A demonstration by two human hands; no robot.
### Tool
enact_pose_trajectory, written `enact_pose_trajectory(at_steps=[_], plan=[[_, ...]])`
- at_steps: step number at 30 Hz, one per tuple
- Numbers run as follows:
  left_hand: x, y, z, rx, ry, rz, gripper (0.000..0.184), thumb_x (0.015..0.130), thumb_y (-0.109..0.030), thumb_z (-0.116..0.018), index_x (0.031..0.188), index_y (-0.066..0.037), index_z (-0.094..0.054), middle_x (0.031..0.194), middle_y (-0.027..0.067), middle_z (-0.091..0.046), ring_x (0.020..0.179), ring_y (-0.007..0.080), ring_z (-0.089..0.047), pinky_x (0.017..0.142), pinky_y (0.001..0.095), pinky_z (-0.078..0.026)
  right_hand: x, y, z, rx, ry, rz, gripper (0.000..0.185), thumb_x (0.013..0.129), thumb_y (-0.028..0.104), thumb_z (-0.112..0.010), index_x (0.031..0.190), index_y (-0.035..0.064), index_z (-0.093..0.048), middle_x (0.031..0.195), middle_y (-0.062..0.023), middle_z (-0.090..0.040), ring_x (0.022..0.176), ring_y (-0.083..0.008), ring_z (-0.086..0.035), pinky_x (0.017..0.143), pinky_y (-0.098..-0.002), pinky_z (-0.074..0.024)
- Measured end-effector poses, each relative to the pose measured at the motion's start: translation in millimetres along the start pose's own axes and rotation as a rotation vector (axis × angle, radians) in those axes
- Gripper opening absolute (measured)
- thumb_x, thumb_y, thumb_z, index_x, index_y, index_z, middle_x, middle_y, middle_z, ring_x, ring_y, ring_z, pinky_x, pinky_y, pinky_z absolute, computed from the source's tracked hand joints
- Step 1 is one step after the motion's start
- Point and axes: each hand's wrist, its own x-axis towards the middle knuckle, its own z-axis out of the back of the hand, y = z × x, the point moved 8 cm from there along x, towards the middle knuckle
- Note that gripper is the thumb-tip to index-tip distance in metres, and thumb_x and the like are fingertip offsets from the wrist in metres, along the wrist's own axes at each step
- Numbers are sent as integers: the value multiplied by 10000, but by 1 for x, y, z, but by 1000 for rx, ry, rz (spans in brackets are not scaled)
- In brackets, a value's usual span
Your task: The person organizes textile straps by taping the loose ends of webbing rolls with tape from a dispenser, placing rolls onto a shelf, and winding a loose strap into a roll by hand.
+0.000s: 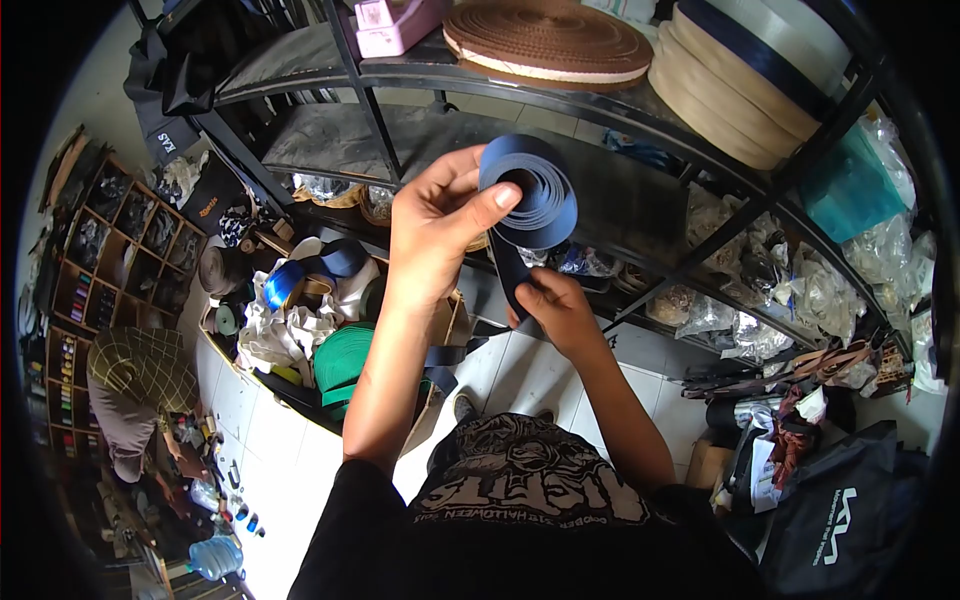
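Observation:
A partly coiled dark blue strap (550, 225) is held up in front of the black shelving. My left hand (450, 215) grips the coil from its left side, with the thumb pressed over its inner turns. From the coil a length of strap hangs down, and my right hand (552, 308) pinches it lower down, to the right. The fingers behind the coil are partly hidden.
Black metal shelves (310, 60) carry a brown webbing roll (545, 40) and beige rolls (720, 90). A box of straps with a green roll (345, 362) stands lower left. Bagged goods and a black bag (835, 510) are at right. A person (145, 375) is at far left.

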Motion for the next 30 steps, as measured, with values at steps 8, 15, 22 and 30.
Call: enact_pose_trajectory(at_steps=[8,15,22,30], plan=[[-2,-3,12,50,0,-20,424,779,-67,-744,1146,62,-574,1026,132,-669,912,155,-637,847,291,-496,-30,-35,22,-52,4,-127,195,923,191,-582,890,-1,-596,729,-17,-597,683,-85,-544,670,-254,-438],[0,-4,3,21,45,-42,431,774,-65,-746,1149,60,-574,1025,136,-668,911,158,-639,837,295,-508,-37,-43,33,-112,24,-194,196,910,201,-603,862,13,-632,713,11,-590,688,-59,-528,658,-236,-422],[-2,-2,9,29,47,-27,429,766,-57,-751,1142,58,-578,1014,134,-671,891,154,-644,811,287,-518,-63,-72,47,-142,1,-260,177,906,178,-595,888,6,-632,751,-1,-606,708,-77,-551,667,-250,-445],[-4,-2,12,-6,56,-10,441,750,-39,-758,1140,61,-577,1010,139,-672,884,160,-650,800,288,-527,-89,-89,62,-175,6,-342,214,900,183,-609,993,-5,-652,813,-3,-635,753,-70,-568,694,-241,-460]])
